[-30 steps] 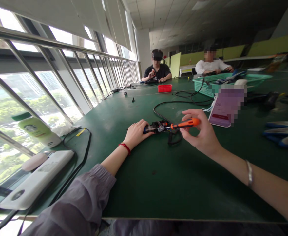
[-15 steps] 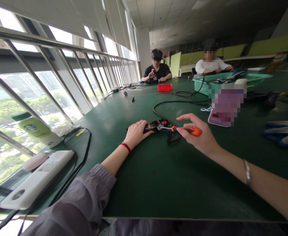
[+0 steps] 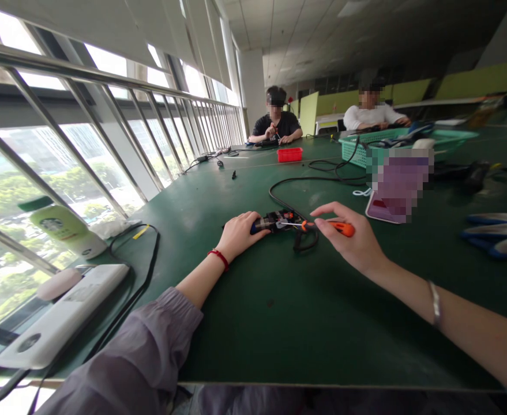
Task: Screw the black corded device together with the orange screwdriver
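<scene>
My left hand (image 3: 237, 235) rests on the green table (image 3: 288, 311) and is closed on the near end of a small black electrical part (image 3: 277, 221) with a black cable (image 3: 294, 190) running from it. My right hand (image 3: 350, 239) grips an orange-handled screwdriver (image 3: 340, 228), whose thin shaft points left and reaches the part. Thumb and fingers of that hand wrap the handle, with the index finger stretched out above it.
A phone (image 3: 389, 199) leans just right of the part. A green basket (image 3: 391, 147) and a red tray (image 3: 290, 154) stand farther back, where two people sit. Blue-white gloves (image 3: 502, 233) lie at the right. A white device (image 3: 58, 323), a bottle (image 3: 65, 230) and black cord (image 3: 136, 271) lie left.
My right hand has lowered and rolled over the screwdriver, so the handle now lies lower under my fingers. The left hand stays on the part.
</scene>
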Motion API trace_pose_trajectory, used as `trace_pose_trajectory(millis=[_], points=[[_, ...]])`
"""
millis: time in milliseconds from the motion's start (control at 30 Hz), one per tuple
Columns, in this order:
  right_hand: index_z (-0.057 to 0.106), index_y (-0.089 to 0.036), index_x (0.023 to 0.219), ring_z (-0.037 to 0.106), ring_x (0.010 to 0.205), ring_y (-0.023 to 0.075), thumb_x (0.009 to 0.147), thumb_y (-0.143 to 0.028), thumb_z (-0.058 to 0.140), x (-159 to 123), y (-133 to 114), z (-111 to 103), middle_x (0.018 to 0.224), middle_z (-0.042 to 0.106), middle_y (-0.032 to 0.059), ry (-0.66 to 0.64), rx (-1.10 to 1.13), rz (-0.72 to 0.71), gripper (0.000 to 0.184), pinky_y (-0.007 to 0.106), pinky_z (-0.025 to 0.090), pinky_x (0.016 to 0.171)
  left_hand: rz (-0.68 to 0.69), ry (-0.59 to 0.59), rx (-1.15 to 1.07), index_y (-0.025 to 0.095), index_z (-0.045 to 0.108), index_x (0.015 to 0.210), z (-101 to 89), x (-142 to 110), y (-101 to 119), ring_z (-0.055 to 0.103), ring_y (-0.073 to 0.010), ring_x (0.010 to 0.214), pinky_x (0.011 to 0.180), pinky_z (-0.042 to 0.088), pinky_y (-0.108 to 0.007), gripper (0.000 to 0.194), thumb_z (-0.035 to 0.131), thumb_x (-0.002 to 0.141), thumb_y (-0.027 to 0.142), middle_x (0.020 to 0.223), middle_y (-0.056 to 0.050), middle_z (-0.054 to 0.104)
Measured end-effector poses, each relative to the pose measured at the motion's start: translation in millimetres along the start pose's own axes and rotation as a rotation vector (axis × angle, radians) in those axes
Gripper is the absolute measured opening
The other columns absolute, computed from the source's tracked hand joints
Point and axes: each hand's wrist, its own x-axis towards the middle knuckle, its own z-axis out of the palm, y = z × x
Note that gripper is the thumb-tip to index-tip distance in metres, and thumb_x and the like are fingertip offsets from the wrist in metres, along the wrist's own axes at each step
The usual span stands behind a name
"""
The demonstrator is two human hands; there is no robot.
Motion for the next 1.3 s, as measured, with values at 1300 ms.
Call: trace_pose_trajectory(millis=[1300], points=[[0.052,-0.022,0.102,0.062,0.066,0.0172,0.079,-0.035,0.060,-0.1,4.4,3.4,0.067,0.055,-0.0017,0.063,-0.051,-0.036,0.028,0.030,0.051,0.063,-0.004,0.001,0.001,0.020,0.056,0.100,0.3,0.6,-1.3,0.061,-0.0211,0.089,0.071,0.045,-0.030,0.034,0.051,0.084,0.050,0.096,-0.002,0.065]])
